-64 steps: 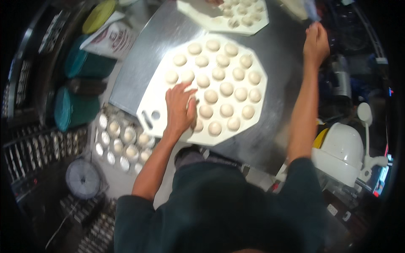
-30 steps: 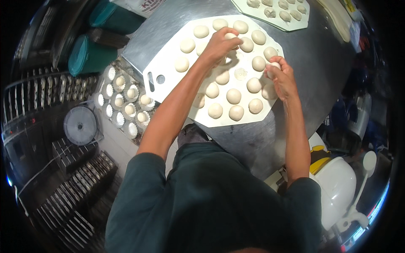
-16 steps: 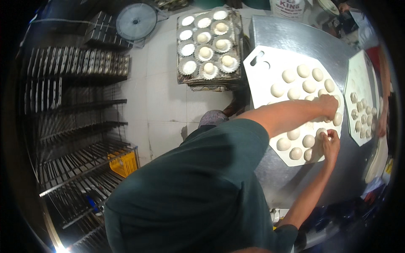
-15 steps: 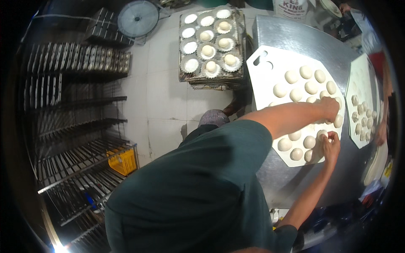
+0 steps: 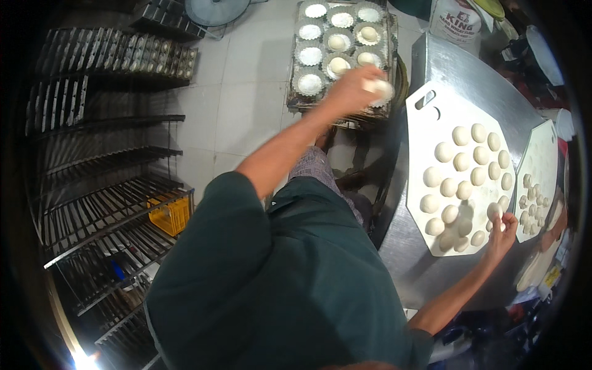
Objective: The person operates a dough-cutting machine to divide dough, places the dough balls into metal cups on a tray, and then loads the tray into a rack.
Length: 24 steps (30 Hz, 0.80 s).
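Observation:
My left hand (image 5: 354,89), blurred, grips a pale dough ball (image 5: 381,92) over a metal tray (image 5: 295,102) of fluted cups, some holding dough balls and others white inside. My right hand (image 5: 502,231) pinches a dough ball (image 5: 494,210) at the right part of a white octagonal board (image 5: 419,129), which has rows of round dough balls on it and two cut-outs in one corner. The board lies on a steel table (image 5: 394,234).
A second board (image 5: 535,154) with smaller dough pieces lies at the right, near another person's arm (image 5: 552,237). A sack (image 5: 455,28) and tubs stand behind the table. Metal racks (image 5: 105,154), a yellow crate (image 5: 169,216) and a grey round object (image 5: 209,9) are at the left.
My left hand has lifted a dough ball off the board and moved left over the cup tray. My right hand stays on the board. The view has turned leftward since the oldest frames.

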Tool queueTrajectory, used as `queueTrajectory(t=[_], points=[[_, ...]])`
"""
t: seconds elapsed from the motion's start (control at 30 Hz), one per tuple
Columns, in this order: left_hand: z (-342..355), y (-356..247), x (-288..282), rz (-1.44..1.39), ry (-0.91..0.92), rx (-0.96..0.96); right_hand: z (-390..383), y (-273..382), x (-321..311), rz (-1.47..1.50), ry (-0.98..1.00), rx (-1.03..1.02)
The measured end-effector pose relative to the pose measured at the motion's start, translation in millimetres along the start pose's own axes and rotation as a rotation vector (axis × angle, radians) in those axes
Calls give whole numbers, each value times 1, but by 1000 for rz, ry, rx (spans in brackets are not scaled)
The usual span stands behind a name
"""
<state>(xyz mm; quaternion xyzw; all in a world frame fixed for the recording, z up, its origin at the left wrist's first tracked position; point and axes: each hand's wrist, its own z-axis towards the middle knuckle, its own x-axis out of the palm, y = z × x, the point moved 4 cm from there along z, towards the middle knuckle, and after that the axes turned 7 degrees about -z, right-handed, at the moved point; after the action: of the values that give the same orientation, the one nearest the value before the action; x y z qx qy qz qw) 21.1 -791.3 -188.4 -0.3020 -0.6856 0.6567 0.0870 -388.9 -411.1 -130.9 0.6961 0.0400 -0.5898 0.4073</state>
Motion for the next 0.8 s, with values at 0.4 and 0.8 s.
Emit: queueTrajectory(t=[0.4,0.8], points=[[11,176,-136,643,94,-231,-12,404,261,217,494,-519],[26,150,-209,195,-143,14,-1,495,530,-234,647,-815]])
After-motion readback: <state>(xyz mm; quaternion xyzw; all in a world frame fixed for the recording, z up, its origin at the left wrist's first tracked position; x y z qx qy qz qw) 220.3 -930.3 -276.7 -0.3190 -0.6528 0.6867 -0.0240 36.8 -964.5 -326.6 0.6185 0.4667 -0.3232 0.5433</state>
